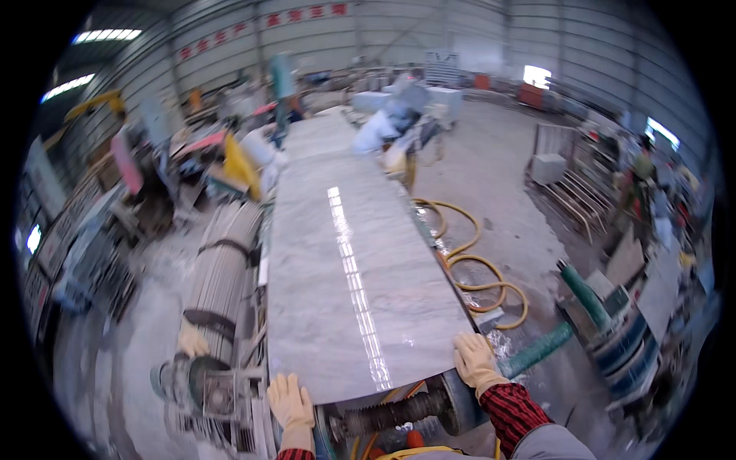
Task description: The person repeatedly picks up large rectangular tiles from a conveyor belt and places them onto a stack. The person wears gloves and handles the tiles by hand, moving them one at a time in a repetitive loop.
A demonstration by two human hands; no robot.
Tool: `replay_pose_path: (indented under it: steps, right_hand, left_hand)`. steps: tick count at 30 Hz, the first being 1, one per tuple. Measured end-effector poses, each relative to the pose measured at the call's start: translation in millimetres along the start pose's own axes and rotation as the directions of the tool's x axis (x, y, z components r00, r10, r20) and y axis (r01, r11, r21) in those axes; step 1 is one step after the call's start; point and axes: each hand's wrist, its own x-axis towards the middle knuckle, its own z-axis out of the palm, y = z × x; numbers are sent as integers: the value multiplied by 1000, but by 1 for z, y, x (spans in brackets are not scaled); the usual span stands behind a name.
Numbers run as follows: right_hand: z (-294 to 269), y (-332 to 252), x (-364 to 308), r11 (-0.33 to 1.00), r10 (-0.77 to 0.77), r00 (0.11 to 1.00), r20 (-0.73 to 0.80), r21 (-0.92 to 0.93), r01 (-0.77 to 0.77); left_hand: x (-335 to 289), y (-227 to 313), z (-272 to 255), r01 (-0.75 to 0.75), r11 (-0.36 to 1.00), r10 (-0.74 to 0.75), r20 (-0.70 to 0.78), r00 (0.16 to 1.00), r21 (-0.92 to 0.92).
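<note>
A long, polished grey-white stone slab [307,307] stretches away from me, with a bright strip of reflected light along it. At its near left corner my left hand [290,408], in a cream work glove, grips the edge with its fingers over the top. My right hand [475,363], gloved alike, is closed around the near right corner; the undersides of both hands are hidden. Just below the slab's near edge, a ribbed shaft [395,414] runs between round end pieces.
Left of the slab lies a ribbed roller [222,276] beside a motor [207,383], with a cream glove [193,340] on it. Yellow hose [491,287] coils on the right, near a green pipe [537,349]. A blurred person [387,126] bends at the far end.
</note>
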Motion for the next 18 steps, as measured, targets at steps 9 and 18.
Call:
replay_pose_path:
  steps: [9,18]
  right_hand:
    - [-16,-6,-7,996,81,997,-14,40,-80]
    - [-25,-5,-15,993,118,993,-25,33,-118]
  left_hand:
    - [1,-5,17,-60,997,60,-3,998,42]
    - [2,-2,25,-91,994,86,79,993,65]
